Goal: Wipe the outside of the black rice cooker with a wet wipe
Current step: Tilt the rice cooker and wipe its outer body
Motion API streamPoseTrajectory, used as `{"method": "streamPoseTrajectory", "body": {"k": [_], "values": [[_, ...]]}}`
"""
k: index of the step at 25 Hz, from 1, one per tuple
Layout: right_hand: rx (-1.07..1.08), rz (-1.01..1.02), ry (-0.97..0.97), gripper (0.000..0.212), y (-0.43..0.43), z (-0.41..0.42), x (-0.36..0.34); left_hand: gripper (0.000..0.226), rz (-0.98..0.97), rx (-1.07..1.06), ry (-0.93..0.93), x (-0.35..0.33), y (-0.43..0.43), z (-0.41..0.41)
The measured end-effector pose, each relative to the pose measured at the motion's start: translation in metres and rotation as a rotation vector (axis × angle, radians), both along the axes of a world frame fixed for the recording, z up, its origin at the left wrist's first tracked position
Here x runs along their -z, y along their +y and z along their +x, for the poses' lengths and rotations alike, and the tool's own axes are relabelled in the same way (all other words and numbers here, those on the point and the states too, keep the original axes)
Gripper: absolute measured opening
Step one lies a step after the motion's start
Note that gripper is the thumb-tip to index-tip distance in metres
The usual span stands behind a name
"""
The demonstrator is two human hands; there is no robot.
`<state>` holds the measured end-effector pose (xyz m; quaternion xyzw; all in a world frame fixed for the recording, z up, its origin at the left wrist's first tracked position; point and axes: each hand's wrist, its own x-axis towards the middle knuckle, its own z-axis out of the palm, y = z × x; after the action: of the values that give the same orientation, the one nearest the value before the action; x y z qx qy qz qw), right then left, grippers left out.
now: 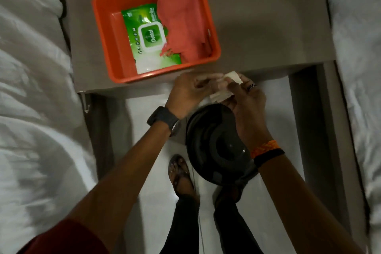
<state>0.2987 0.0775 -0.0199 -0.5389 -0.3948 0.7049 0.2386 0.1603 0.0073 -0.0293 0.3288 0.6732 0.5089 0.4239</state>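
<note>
The black rice cooker (214,146) stands below my hands, seen from above, its round lid facing up. Just beyond it, at the table's front edge, both hands hold a white wet wipe (226,86). My left hand (189,90) pinches the wipe's left side. My right hand (245,101), with a ring on one finger, grips the right side, and the wipe is folded between the fingers. My right wrist covers part of the cooker's right rim.
An orange plastic tub (105,33) on the grey table (268,27) holds a green wet-wipe pack (148,37) and a pink cloth (181,20). White bedding (31,109) lies left and right. My sandalled feet (181,173) stand on the pale floor.
</note>
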Motion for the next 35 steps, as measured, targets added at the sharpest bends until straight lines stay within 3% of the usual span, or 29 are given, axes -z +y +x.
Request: {"method": "streamPoseTrajectory", "body": {"k": [6,11,16,19,24,26,28,31,33,35], "values": [[0.05,-0.135,0.054,0.028,0.0,0.087,0.021,0.037,-0.082,0.028,-0.213,0.03,-0.006,0.087],[-0.044,-0.058,0.01,0.028,0.003,0.135,0.032,0.01,-0.146,0.032,-0.237,0.031,0.004,0.142],[-0.016,-0.026,-0.101,0.023,0.016,0.177,0.041,0.025,-0.319,-0.039,-0.416,0.038,0.02,0.172],[-0.046,0.0,-0.119,0.014,0.029,0.203,0.052,0.023,-0.356,-0.02,-0.358,0.042,0.032,0.182],[-0.166,-0.196,-0.022,0.018,0.037,0.226,0.081,0.012,-0.367,0.013,-0.27,0.059,0.055,0.196],[-0.026,-0.243,0.042,0.011,0.037,0.231,0.094,0.019,-0.374,-0.021,-0.069,0.072,0.068,0.198],[0.153,-0.187,-0.033,0.013,0.041,0.239,0.108,0.034,-0.347,0.229,0.349,0.089,0.086,0.195],[0.277,-0.051,-0.258,0.027,0.049,0.255,0.13,0.081,-0.484,1.196,0.932,0.107,0.115,0.197],[0.216,0.039,-0.388,0.027,0.048,0.261,0.142,0.099,-0.597,1.65,1.081,0.114,0.126,0.208],[0.104,0.123,-0.527,0.02,0.042,0.261,0.15,0.095,-0.611,1.766,1.017,0.116,0.131,0.219]]}}
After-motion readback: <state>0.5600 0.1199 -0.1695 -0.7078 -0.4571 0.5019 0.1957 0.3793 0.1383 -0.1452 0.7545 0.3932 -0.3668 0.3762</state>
